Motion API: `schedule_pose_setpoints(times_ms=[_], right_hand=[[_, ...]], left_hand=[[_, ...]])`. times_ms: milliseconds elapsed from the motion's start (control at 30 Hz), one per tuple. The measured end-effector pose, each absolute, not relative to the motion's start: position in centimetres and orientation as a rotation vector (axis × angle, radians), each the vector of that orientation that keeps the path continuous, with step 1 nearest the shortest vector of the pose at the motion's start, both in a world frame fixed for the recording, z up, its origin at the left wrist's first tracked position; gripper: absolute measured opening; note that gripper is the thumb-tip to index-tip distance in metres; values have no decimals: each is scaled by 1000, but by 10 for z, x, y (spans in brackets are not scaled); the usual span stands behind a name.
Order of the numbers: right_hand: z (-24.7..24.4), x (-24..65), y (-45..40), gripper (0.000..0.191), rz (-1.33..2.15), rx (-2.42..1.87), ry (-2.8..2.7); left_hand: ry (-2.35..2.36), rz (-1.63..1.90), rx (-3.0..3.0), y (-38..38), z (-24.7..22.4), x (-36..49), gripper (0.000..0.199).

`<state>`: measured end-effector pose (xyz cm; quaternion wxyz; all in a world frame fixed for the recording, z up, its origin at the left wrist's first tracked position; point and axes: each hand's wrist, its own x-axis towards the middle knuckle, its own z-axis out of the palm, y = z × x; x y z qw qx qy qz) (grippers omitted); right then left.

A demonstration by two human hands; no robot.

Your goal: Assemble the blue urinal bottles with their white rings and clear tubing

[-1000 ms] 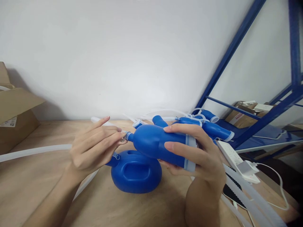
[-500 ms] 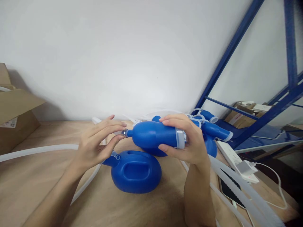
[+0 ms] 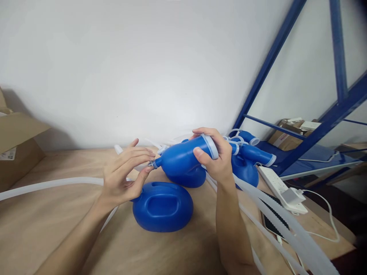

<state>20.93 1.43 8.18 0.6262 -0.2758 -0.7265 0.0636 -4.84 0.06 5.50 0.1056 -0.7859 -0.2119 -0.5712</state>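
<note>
Near the far edge of the brown surface [image 3: 43, 217], right hand [image 3: 216, 154] grips a rounded blue plastic bottle's [image 3: 182, 158] wide end; left hand [image 3: 126, 172] pinches its neck.

Blue jugs [image 3: 163, 219] on wooden tabletop [image 3: 169, 254]

1. One left hand [image 3: 127, 173], one right hand [image 3: 215, 154].
2. At least four blue cups [image 3: 186, 154], some overlapping.
3. At least three blue jugs [image 3: 163, 221].
4. Several overlapping pale tubes [image 3: 57, 184].
5. At least two cardboard boxes [image 3: 25, 162].
6. One power strip [image 3: 272, 181], one charger [image 3: 294, 196].
</note>
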Motion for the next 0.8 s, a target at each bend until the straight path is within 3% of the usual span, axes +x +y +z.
schedule_pose_setpoints(times_ms=[200,267,400,467,600,800], right_hand=[[81,202,13,36,178,-729,-1642],[78,199,15,53,197,-718,-1677],[75,205,16,114,303,-697,-1813],[76,211,16,125,448,-789,-1936],[75,215,22,109,843,-1099,-2546],[43,177,61,49,1105,-1096,-2948]], left_hand=[[-935,-1418,-2670,3,51,-50,29],[-994,-1300,-2705,8,51,-55,32],[-1058,-1274,-2513,16,60,-80,21],[-1237,-1313,-2333,14,66,-97,23],[-1519,-1354,-1995,-2,76,-115,47],[-1591,-1274,-2018,-16,99,-100,44]])
